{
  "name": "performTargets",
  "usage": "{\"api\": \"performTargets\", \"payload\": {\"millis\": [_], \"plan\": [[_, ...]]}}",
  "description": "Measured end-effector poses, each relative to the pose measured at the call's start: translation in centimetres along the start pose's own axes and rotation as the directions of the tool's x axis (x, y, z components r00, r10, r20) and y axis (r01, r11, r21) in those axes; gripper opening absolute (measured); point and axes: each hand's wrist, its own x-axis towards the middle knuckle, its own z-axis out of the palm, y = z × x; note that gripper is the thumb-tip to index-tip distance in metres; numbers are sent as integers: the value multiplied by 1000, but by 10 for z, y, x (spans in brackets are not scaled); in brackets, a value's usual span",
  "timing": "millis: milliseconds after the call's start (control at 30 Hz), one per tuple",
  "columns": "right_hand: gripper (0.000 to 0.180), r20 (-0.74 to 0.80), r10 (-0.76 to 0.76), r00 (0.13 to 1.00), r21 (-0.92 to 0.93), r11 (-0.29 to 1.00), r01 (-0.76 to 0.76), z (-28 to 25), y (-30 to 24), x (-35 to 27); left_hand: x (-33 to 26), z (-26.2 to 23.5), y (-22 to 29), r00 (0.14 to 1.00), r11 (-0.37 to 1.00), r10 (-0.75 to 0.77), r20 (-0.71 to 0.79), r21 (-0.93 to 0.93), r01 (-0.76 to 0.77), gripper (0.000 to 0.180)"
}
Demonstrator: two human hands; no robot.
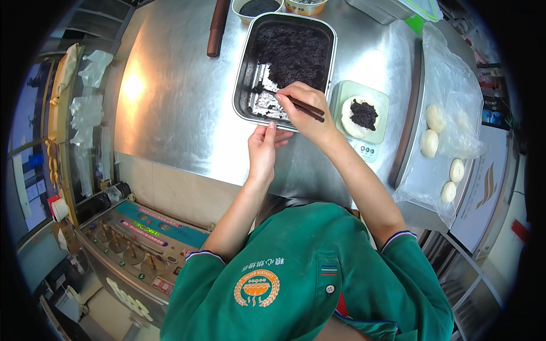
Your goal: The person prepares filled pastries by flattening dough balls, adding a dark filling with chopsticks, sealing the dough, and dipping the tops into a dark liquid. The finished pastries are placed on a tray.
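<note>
My right hand (306, 112) grips a pair of dark brown chopsticks (310, 109) over the near part of a rectangular metal tray (239, 74). Dark, crumbly paste (293, 54) covers the tray's far and right parts, and bare metal shows at the near left. A small dark clump sits at the chopsticks' tips. At the near rim, my left hand (263, 149) holds the tray, thumb on top of the edge. Right of the tray, a pale green scale (381, 95) bears a flattened piece of white dough (354, 127) with dark paste (364, 115) heaped on it.
A dark rod like a rolling pin (218, 28) lies on the steel table (176, 91). Two bowls (259, 7) stand behind the tray. On the right, several dough balls (429, 143) sit in a large pan under a clear plastic sheet (455, 85). A lidded container (378, 8) stands far right.
</note>
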Motion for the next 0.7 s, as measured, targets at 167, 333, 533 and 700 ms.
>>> {"api": "performTargets", "payload": {"millis": [167, 333, 533, 700], "plan": [[15, 16, 416, 909, 451, 809, -378, -25, 0, -29, 2, 1, -3, 1000, 1000, -11, 8, 4, 11, 29], [16, -344, -9, 939, 60, 998, 31, -114, -30, -115, 3, -7, -7, 1000, 1000, 21, 13, 17, -21, 32], [34, -295, -187, 937, -392, 918, 60, -131, 19, -192, 0, 1, -5, 999, 999, 37, 4, 11, -37, 28], [38, -241, -156, 958, -388, 920, 52, -121, 18, -215, 3, -1, -7, 1000, 1000, 27, 8, 15, -27, 29]]}}
